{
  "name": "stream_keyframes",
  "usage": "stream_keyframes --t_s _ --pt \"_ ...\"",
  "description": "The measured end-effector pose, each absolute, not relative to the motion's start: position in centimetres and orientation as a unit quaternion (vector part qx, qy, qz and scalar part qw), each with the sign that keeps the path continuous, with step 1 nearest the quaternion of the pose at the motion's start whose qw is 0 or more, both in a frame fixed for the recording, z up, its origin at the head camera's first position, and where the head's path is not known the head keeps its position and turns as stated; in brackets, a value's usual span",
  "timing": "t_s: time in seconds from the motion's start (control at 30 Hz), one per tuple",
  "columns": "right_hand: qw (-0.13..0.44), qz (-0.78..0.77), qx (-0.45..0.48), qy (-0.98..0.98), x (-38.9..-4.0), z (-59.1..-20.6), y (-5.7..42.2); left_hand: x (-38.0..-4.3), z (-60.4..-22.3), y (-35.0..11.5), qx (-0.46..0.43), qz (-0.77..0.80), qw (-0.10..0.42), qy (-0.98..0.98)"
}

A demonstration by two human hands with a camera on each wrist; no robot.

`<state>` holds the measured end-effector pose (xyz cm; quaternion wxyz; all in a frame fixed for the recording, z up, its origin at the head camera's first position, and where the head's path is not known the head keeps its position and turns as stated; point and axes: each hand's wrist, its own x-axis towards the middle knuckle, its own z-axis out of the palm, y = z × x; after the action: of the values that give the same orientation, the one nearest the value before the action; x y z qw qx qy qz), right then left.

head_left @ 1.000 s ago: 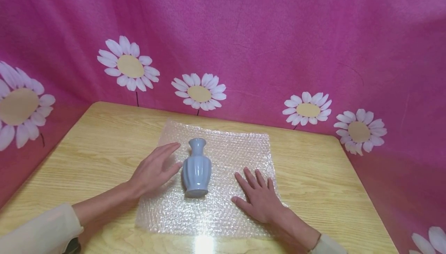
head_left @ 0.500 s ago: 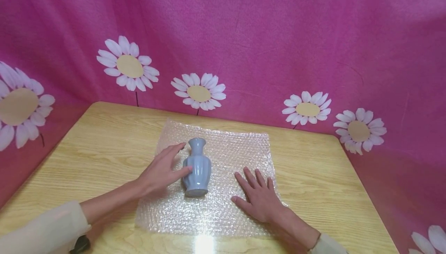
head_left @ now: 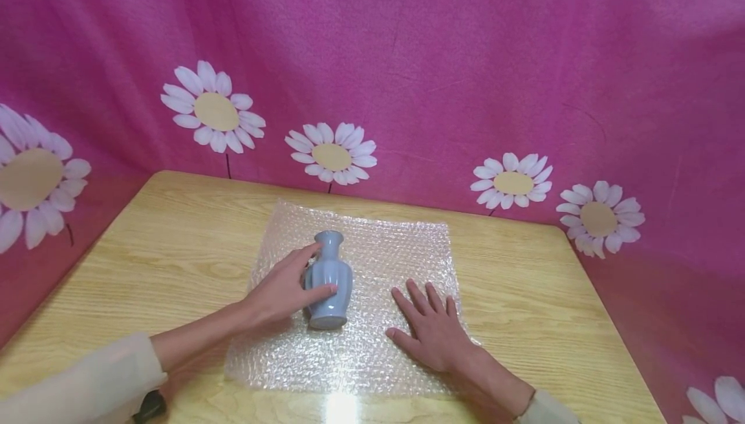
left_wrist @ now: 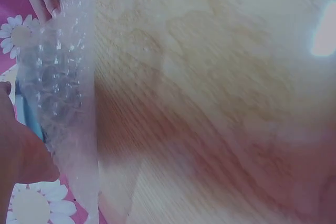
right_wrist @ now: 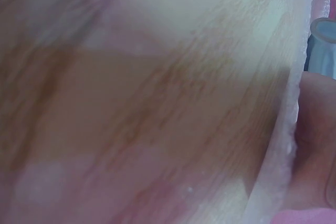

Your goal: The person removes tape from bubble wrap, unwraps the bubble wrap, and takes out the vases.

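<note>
A glossy blue-grey vase (head_left: 330, 276) with a narrow neck and ribbed body lies on a sheet of bubble wrap (head_left: 372, 359), its mouth towards the far side. My left hand (head_left: 282, 288) reaches over it from the left. The thumb lies across the vase's body and the index finger is at its neck; the other fingertips are hidden. Flat on the wrap's right part rests my right hand (head_left: 436, 333), fingers spread, apart from the vase. In the left wrist view, the left hand (left_wrist: 23, 153) shows at the edge. The right wrist view catches the vase's rim (right_wrist: 323, 27).
A wooden table (head_left: 524, 295) carries the wrap. Behind and beside it hangs a pink cloth (head_left: 407, 75) printed with white daisies. Light glares off the near table edge (head_left: 340, 408). A dark object (head_left: 150, 404) shows under the left sleeve.
My left hand has moved right, from beside the vase to over it, with the thumb sliding onto its body. The vase, the bubble wrap and my right hand have stayed in place.
</note>
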<state>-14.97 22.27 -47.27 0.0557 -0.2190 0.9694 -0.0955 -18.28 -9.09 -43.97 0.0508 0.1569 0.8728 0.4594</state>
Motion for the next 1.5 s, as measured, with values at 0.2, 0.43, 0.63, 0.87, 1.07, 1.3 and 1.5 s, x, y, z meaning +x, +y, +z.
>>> stream_keyframes --t_s 0.2,0.43,0.63,0.87,1.07,1.3,1.5 --pt "0.057 -0.098 -0.220 0.969 -14.9 -47.3 22.2 -18.4 -44.1 -8.5 0.136 0.467 0.056 0.872" --pt "0.053 -0.096 -0.220 0.969 -14.9 -47.3 22.2 -18.6 -44.1 -8.1 0.106 0.476 0.067 0.871" --pt "0.053 -0.094 -0.219 0.970 -14.8 -47.4 22.2 -18.8 -44.1 -7.7 0.079 0.483 0.095 0.867" --pt "0.055 -0.091 -0.217 0.970 -14.9 -47.5 22.3 -19.1 -43.8 -7.4 0.055 0.486 0.124 0.863" --pt "0.052 -0.093 -0.218 0.970 -14.9 -47.4 22.3 -19.4 -43.9 -7.2 0.054 0.479 0.138 0.865" --pt "0.060 -0.093 -0.217 0.970 -14.8 -47.4 22.3 -19.6 -43.7 -6.9 0.027 0.518 0.180 0.836" --pt "0.059 -0.090 -0.219 0.970 -15.0 -47.3 22.3 -19.8 -43.4 -7.3 0.033 0.572 0.220 0.790"
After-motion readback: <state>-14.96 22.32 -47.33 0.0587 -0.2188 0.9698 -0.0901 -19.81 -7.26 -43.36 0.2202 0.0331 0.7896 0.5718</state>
